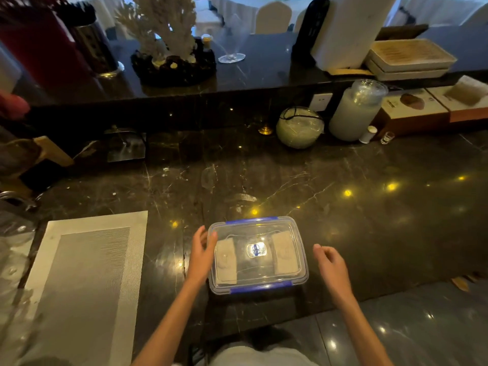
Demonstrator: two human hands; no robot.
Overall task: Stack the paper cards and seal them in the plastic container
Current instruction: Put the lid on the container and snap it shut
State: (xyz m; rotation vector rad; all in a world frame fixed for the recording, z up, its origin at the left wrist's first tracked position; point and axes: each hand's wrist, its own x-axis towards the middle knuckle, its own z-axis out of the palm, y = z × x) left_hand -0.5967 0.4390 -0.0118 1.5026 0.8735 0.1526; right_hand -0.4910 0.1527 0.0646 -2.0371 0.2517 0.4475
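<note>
**Two card stacks under the lid, latches next**

Two piles of paper cards [225, 261] lie apart inside the plastic container [258, 256], which sits near the counter [369, 220] edge, lid on. My left hand [201, 253] rests loosely open against its left wall; my right hand [331, 265] hovers beside it, fingers half-curled, holding nothing. I judge it light, rigid and slick, so I'd grip the short walls and press the blue clips [261, 287].

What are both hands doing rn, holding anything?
Left hand: open, fingers at the plastic container's left edge, holding nothing.
Right hand: open, empty, apart from it.
</note>
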